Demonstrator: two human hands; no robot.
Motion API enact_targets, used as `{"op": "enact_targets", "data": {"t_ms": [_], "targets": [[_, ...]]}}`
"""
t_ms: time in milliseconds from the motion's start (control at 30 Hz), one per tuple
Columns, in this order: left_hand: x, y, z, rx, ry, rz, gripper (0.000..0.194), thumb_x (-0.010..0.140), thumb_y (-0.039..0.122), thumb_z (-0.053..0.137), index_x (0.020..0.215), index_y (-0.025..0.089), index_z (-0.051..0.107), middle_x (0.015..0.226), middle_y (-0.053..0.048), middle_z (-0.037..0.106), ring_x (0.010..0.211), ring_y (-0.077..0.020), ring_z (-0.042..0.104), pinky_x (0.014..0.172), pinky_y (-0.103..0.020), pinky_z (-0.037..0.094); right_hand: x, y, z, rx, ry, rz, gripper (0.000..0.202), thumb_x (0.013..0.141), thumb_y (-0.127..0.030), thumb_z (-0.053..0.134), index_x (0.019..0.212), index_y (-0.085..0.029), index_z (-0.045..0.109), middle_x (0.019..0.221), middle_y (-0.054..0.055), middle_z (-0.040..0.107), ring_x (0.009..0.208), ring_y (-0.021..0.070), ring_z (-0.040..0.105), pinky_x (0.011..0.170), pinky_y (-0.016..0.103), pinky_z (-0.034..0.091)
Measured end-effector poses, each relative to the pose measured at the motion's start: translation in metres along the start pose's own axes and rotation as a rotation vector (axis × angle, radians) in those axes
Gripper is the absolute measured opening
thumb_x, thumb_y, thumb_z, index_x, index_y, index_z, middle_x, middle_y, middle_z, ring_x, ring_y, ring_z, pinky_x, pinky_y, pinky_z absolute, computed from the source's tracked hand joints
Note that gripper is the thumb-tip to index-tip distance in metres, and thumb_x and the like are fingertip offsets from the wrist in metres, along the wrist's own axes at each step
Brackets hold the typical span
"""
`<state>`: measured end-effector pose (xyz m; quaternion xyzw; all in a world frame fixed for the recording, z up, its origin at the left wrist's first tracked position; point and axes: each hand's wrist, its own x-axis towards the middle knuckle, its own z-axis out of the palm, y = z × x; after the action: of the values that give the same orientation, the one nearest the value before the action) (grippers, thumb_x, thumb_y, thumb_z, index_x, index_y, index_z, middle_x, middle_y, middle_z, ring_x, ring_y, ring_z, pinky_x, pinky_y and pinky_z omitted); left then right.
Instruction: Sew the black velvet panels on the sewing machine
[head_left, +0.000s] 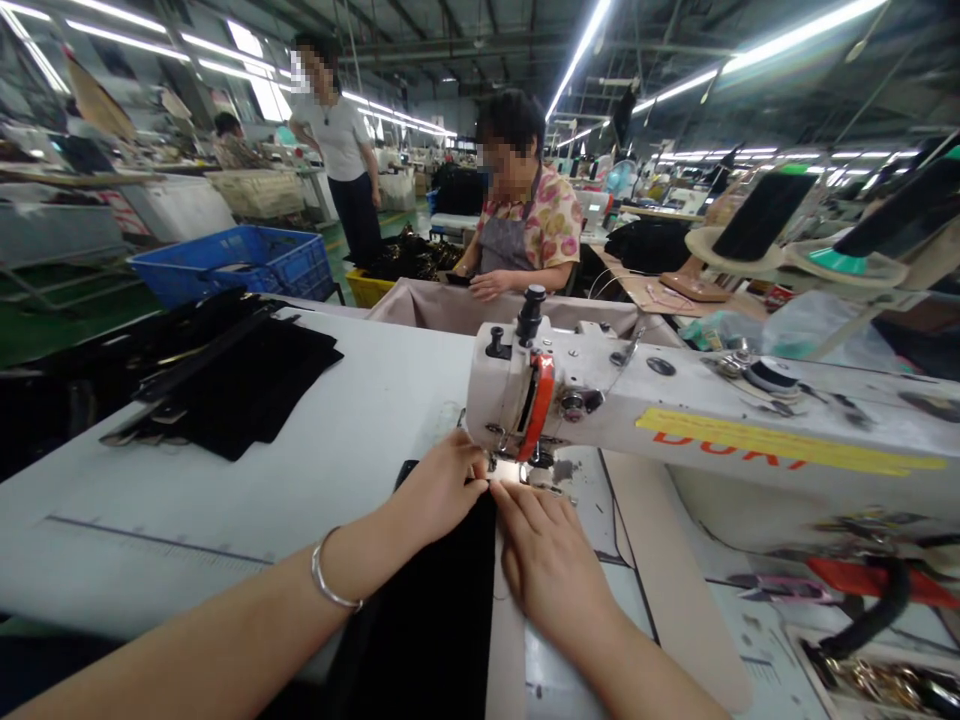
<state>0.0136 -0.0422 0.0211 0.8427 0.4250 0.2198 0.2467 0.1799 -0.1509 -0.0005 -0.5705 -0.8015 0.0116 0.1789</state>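
A long piece of black fabric [442, 620] lies on the bed of the white sewing machine [600, 390], running toward me. My left hand [442, 490] has its fingers bent into a pinch at the far end of the fabric, close beside the presser foot [517, 470]. Next to it, my right hand [551, 550] lies palm down with fingers stretched out, fingertips at the fabric's edge just before the needle area. A pale beige strip [506, 650] shows along the black fabric's right side. The exact stitching spot is partly hidden by my fingers.
Black cut pieces [247, 380] are stacked on the left of the white table [195, 540]. Pink-handled thread snips [787, 588] and a tray of metal parts [885, 680] lie at right. Thread cones [765, 215] stand behind. A co-worker [517, 220] sits opposite, near a blue crate [232, 265].
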Motion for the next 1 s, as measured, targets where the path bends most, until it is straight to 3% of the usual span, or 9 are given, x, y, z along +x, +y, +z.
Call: {"op": "enact_targets", "data": {"t_ms": [433, 700, 833, 1000], "targets": [[0.013, -0.002, -0.002, 0.008, -0.036, -0.009, 0.014, 0.079, 0.011, 0.056, 0.079, 0.017, 0.069, 0.079, -0.004, 0.070, 0.074, -0.0202, 0.065, 0.068, -0.029, 0.048, 0.001, 0.001, 0.002, -0.028, -0.010, 0.029, 0.066, 0.085, -0.009, 0.047, 0.149, -0.015, 0.036, 0.134, 0.012, 0.054, 0.111, 0.0273, 0.048, 0.095, 0.044, 0.040], [0.019, 0.003, -0.002, 0.034, 0.006, 0.009, 0.014, 0.083, 0.010, 0.054, 0.082, 0.016, 0.067, 0.088, -0.007, 0.071, 0.086, -0.0233, 0.066, 0.080, -0.033, 0.051, 0.002, 0.001, 0.002, -0.045, 0.003, 0.029, 0.064, 0.086, -0.010, 0.046, 0.150, -0.013, 0.035, 0.136, 0.014, 0.053, 0.113, 0.0288, 0.047, 0.095, 0.045, 0.041], [0.001, 0.000, -0.003, 0.102, 0.010, 0.073, 0.013, 0.087, 0.011, 0.056, 0.092, 0.016, 0.067, 0.105, -0.008, 0.069, 0.101, -0.0244, 0.063, 0.094, -0.038, 0.049, 0.000, 0.001, 0.000, -0.015, 0.008, 0.020, 0.059, 0.087, -0.010, 0.046, 0.146, -0.017, 0.041, 0.136, 0.012, 0.053, 0.113, 0.0275, 0.048, 0.095, 0.045, 0.041], [-0.033, -0.007, -0.003, 0.207, -0.105, 0.244, 0.028, 0.095, 0.020, 0.054, 0.123, 0.019, 0.060, 0.135, -0.007, 0.059, 0.130, -0.0240, 0.049, 0.114, -0.045, 0.036, -0.001, 0.002, 0.002, -0.009, 0.027, 0.016, 0.058, 0.086, -0.007, 0.045, 0.143, -0.018, 0.044, 0.134, 0.012, 0.053, 0.114, 0.0277, 0.047, 0.097, 0.044, 0.041]]}}
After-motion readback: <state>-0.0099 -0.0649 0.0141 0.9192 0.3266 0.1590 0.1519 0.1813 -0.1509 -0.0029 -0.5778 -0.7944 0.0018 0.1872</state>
